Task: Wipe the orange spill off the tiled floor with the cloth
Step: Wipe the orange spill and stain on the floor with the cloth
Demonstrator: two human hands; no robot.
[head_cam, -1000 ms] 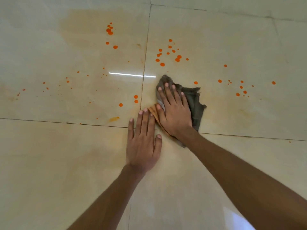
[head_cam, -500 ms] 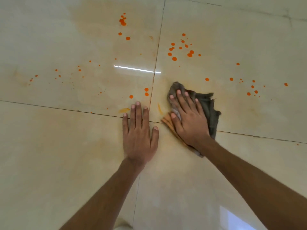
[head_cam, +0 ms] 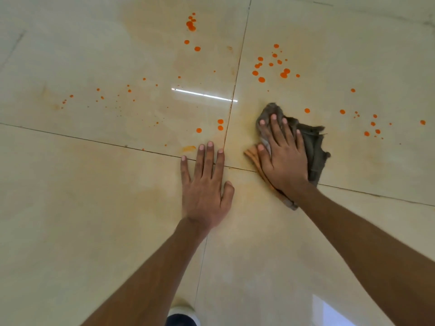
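A crumpled grey cloth (head_cam: 313, 147) with an orange-stained edge lies on the beige tiled floor (head_cam: 94, 208). My right hand (head_cam: 282, 156) presses flat on top of it, fingers spread, just right of the tile joint. My left hand (head_cam: 207, 184) rests flat on the bare floor to the left, fingers apart, holding nothing. Orange drops are scattered beyond both hands: a cluster (head_cam: 270, 67) ahead of the cloth, drops (head_cam: 372, 128) to its right, a few (head_cam: 220, 124) by my left fingertips, a smear (head_cam: 188, 148), and small specks (head_cam: 113, 97) far left.
Grout lines cross near my hands (head_cam: 226, 165). Faint yellowish wiped streaks cover the tiles around the cloth. A bright light reflection (head_cam: 204, 95) lies on the glossy floor. A white and dark shape, perhaps a shoe (head_cam: 182, 316), shows at the bottom edge.
My right hand and the cloth have slid a little forward and to the right, leaving the floor by the joint wiped. My left hand stays planted.
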